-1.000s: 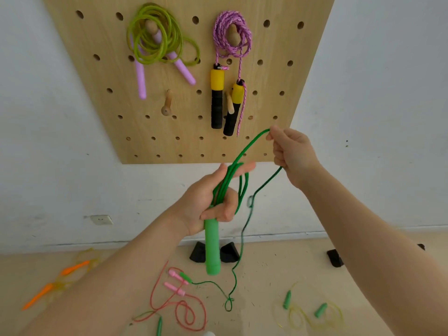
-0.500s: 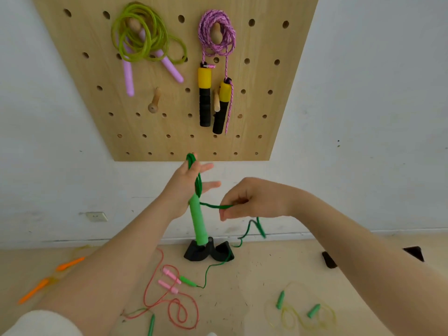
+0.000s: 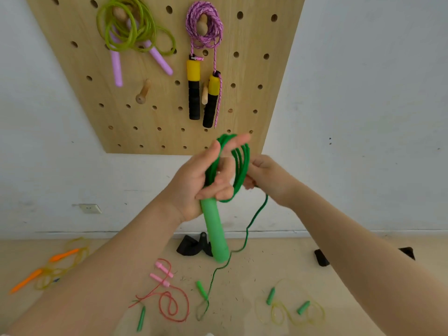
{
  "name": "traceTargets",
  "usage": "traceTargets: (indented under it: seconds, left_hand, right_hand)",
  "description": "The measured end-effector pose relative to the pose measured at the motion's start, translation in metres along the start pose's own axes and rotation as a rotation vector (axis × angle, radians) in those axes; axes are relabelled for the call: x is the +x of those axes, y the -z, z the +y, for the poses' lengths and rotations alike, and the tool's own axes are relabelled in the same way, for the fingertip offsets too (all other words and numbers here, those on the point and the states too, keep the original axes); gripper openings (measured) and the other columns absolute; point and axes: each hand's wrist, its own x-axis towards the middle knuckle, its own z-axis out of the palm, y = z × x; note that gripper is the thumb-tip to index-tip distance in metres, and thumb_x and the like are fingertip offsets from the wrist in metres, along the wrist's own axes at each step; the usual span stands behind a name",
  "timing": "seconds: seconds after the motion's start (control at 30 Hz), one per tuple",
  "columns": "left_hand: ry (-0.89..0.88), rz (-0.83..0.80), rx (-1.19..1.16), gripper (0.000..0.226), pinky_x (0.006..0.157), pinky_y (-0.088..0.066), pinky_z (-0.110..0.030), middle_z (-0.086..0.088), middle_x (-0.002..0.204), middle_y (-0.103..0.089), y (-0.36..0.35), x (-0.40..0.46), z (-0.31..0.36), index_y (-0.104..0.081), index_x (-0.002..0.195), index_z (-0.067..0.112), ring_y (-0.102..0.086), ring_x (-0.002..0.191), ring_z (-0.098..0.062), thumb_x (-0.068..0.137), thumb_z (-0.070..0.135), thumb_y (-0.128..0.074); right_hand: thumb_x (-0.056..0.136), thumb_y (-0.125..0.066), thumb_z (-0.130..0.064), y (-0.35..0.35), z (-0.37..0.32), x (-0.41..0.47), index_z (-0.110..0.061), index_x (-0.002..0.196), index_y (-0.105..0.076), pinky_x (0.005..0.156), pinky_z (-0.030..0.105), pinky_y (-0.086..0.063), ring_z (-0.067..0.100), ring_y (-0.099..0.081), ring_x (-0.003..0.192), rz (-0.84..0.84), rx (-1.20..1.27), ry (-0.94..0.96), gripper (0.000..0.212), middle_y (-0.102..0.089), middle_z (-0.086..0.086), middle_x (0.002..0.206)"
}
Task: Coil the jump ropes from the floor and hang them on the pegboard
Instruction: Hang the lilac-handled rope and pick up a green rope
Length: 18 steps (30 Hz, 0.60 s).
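Single head-worn wide-angle view, close above both forearms, facing forward and down at the perforated wooden pegboard (image 3: 150, 76), white wall (image 3: 363, 117) and beige floor (image 3: 254, 282).

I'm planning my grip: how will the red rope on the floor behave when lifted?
The red rope lies in loose curls, so it will probably flop and trail. It looks thin, likely light. Its pink handles may dangle and swing.

Both forearms are showing bare up from the fingers (image 3: 219, 183); the left hand (image 3: 194, 187) and right hand (image 3: 269, 180) are wearing nothing.
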Motion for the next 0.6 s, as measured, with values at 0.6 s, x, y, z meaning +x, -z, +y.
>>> traceTargets:
  seconds: [0.6]
  left_hand:
    - [0.326,0.370,0.691,0.049,0.067,-0.050,-0.031,-0.005,0.081,-0.073,0.017,-0.003,-0.029,-0.038,0.139,0.025,-0.033,0.035,-0.010,0.097,0.046,-0.021]
  right_hand:
    - [0.092,-0.054,-0.013,0.034,-0.033,-0.019,-0.015,0.068,-0.059,0.044,0.017,-0.027,0.005,-0.026,0.042,0.035,0.014,0.023,0.025,-0.035,-0.013,0.044]
